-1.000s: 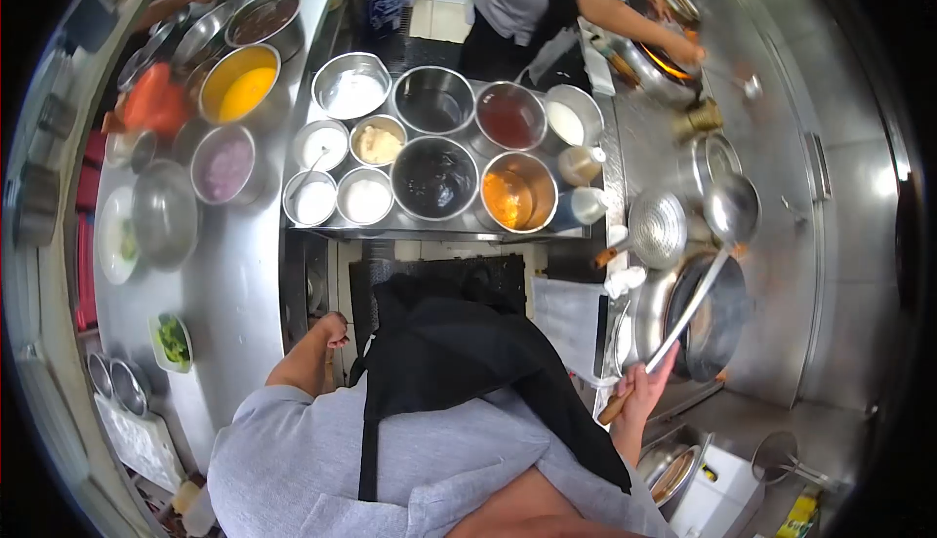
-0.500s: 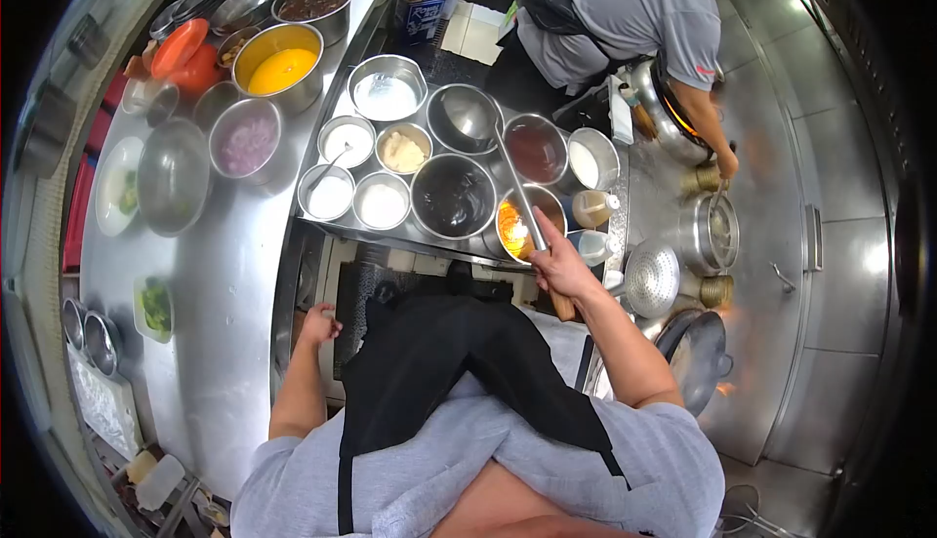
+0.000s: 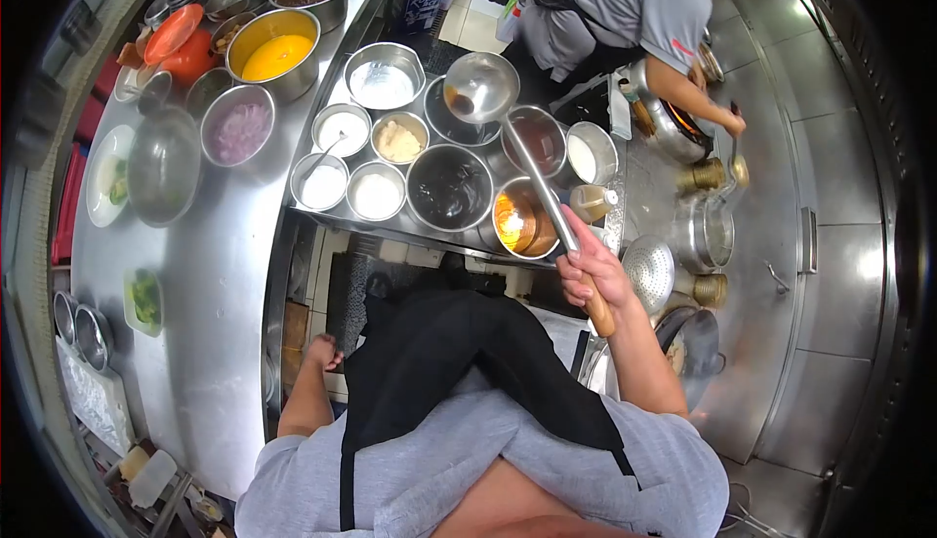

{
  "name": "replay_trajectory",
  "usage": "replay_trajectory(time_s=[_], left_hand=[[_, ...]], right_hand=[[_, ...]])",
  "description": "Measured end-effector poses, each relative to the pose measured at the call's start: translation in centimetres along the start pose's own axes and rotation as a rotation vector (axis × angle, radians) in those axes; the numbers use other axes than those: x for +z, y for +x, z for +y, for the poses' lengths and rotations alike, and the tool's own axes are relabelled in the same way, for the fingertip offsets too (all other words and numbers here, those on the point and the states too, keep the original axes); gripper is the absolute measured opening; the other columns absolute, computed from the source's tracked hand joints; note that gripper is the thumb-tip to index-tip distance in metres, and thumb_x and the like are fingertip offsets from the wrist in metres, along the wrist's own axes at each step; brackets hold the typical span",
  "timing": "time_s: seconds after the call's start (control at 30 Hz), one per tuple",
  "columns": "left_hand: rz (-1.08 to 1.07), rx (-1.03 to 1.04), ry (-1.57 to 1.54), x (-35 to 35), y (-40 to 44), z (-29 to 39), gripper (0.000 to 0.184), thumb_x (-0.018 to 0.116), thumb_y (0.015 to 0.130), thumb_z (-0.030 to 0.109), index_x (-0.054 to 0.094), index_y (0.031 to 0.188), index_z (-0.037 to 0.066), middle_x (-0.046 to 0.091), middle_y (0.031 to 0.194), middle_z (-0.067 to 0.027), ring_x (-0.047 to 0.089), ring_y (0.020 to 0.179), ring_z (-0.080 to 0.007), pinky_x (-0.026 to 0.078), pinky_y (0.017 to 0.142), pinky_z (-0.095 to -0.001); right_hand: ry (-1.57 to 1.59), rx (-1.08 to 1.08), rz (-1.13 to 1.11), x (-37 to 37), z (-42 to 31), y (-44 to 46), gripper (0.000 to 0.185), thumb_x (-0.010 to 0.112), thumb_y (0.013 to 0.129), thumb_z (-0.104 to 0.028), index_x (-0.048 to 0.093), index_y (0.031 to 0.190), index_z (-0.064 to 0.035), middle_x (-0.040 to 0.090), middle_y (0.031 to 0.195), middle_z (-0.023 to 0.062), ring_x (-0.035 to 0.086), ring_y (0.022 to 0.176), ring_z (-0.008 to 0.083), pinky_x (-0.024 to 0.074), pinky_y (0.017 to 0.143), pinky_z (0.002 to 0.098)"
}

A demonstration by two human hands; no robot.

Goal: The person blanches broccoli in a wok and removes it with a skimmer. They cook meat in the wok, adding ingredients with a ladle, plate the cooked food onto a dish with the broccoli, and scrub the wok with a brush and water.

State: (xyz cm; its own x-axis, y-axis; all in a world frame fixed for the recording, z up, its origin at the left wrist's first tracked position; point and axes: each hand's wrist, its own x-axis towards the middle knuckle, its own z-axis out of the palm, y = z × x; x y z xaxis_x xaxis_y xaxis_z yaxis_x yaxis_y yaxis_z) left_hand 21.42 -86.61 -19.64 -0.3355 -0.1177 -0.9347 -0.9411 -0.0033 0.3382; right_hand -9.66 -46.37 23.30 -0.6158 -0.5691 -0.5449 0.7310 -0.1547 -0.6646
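Note:
My right hand [image 3: 597,270] is closed round the handle of a long ladle [image 3: 532,172], near its wooden end. The ladle's round bowl [image 3: 485,84] is raised above a pot of dark liquid [image 3: 449,117], with a small dark pool in it. Under the shaft stand a pot of reddish-brown liquid [image 3: 535,140] and a pot of orange oil [image 3: 517,218]. A pot of black liquid [image 3: 451,189] is beside them. Down at my left side, my left hand [image 3: 323,353] hangs with its fingers curled; whether anything is in them is hidden.
Bowls of white powder [image 3: 377,195] and a bowl of pale paste [image 3: 399,138] share the cart. Along the left counter [image 3: 220,343] are a pot of yellow liquid [image 3: 278,55] and sliced onions [image 3: 241,133]. A co-worker [image 3: 634,11] works at the stove, right of which lies a perforated skimmer [image 3: 648,275].
My right hand has moved right and slightly down, and the ladle's bowl has risen from the dark liquid's pot. My left hand has dropped lower. The co-worker's arm has moved upward.

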Motion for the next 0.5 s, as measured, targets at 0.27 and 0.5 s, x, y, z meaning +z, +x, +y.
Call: replay_trajectory(time_s=[0.27,0.5], left_hand=[[-0.183,0.369,0.358,-2.1,8.1,9.0,0.030,0.039,0.091,0.005,0.053,0.118,0.008,0.065,0.067,-0.0106,0.059,0.048,-0.0166,0.045,0.040,-0.0333],[-0.144,1.517,1.598,-4.8,9.5,13.4,0.024,0.067,0.067,0.014,0.064,0.087,0.002,0.064,0.073,-0.0138,0.064,0.068,-0.0322,0.054,0.061,-0.0406]], right_hand=[[0.234,-0.096,-0.046,0.9,4.1,-0.2,0.069,0.049,0.098,-0.012,0.015,0.155,-0.0295,0.043,0.072,0.0021,0.040,0.042,0.0067,0.0387,0.040,0.0227],[0.406,-0.460,0.025,0.4,8.7,-14.4,0.082,0.059,0.095,-0.016,0.007,0.156,-0.0279,0.041,0.070,0.0006,0.037,0.040,0.0049,0.0342,0.037,0.0218]])
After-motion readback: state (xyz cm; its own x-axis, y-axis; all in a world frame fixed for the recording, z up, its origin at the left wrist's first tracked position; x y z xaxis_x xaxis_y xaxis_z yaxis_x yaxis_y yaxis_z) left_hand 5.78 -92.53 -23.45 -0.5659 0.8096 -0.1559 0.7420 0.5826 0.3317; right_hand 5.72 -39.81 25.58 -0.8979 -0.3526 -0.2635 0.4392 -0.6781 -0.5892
